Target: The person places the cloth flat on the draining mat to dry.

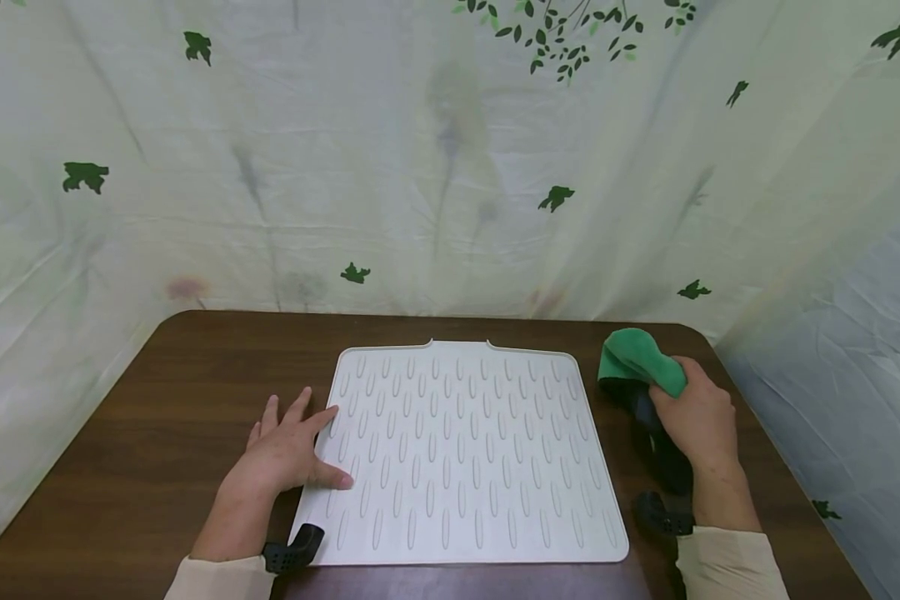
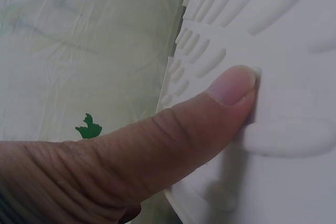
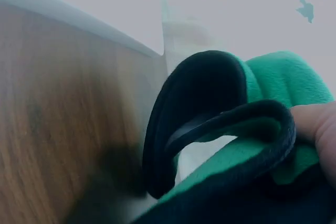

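A white ribbed board [image 1: 465,450] with a notch in its far edge lies flat on the table. My left hand [image 1: 281,458] rests on its left edge with fingers spread, and the thumb [image 2: 184,124] touches the ridged surface. Off the board's right side, my right hand [image 1: 701,421] grips a green cloth [image 1: 637,358] with dark trim. In the right wrist view the cloth [image 3: 286,74] is folded into loops, one fingertip or thumb showing at its right. Its dark part trails down beside the hand, partly hidden in shadow.
The dark brown wooden table [image 1: 195,400] has rounded far corners. Behind it and along the right hangs a pale curtain [image 1: 390,167] printed with green leaves. A black strap [image 1: 292,547] sits on my left wrist, another [image 1: 663,512] on my right.
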Motion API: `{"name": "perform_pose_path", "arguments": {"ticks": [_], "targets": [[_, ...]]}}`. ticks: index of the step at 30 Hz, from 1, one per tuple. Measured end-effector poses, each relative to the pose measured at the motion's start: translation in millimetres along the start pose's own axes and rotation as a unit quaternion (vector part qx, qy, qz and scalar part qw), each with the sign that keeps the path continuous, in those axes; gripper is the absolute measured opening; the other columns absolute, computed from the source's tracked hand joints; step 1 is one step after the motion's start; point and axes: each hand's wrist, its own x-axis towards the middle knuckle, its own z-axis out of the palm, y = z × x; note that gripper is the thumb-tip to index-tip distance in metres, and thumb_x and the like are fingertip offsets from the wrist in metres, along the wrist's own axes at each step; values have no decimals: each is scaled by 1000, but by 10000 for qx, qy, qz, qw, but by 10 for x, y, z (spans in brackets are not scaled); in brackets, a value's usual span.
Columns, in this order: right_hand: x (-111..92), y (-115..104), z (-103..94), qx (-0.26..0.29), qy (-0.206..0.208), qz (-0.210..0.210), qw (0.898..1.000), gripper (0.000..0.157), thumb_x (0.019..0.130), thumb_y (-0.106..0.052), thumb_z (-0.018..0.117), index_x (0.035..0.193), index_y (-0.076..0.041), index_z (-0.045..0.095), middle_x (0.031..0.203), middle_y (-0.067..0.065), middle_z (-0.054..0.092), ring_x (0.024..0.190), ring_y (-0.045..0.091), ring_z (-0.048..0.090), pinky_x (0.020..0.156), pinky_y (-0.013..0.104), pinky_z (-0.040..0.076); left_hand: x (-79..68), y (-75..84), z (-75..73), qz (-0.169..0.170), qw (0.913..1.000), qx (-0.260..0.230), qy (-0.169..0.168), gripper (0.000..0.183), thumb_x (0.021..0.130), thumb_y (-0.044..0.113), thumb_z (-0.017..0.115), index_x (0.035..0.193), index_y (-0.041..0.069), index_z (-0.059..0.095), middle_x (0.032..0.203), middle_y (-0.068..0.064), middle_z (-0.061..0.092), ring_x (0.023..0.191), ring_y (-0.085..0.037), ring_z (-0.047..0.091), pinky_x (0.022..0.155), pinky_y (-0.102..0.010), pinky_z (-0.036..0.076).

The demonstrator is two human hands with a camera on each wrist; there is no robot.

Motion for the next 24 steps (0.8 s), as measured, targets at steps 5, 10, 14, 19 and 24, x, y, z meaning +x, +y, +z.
{"name": "perform_pose_path", "arguments": {"ticks": [5,10,14,19,24], "targets": [[-10,-42,-20,433,441,277,9977,46,97,-24,63,140,-7,56,119,28,67,94,50,64,75,62,50,4,-4,4,-5,10000,3,9,118,58,53,96,155,13,44,169,-28,10,150,-64,-4,115,-79,11],[-6,-85,-42,846,735,508,9924,47,99,-31,62,142,-14,56,117,25,67,94,46,62,72,53,48,2,-8,3,-9,10000,-26,-11,118,58,53,96,155,13,44,169,-28,9,150,-64,-4,115,-80,10],[-3,-134,-60,1155,1017,568,9865,48,99,-35,62,143,-17,57,124,25,67,101,45,61,77,54,46,-2,-8,0,0,10000,-27,-15,118,58,52,96,155,13,44,169,-28,9,149,-64,-4,115,-80,10],[-30,-224,-96,1635,1456,567,9741,49,99,-37,62,144,-17,57,133,20,65,108,41,60,87,56,45,0,-8,-5,15,10000,-15,-3,117,58,53,96,156,13,44,169,-28,9,150,-64,-4,115,-80,11],[-73,-331,-136,1795,2016,427,9619,47,97,-36,66,139,-16,62,126,15,68,93,8,54,82,40,43,3,-12,-4,29,10000,-14,-2,118,58,54,95,156,13,43,169,-27,9,150,-64,-5,115,-80,11]]}}
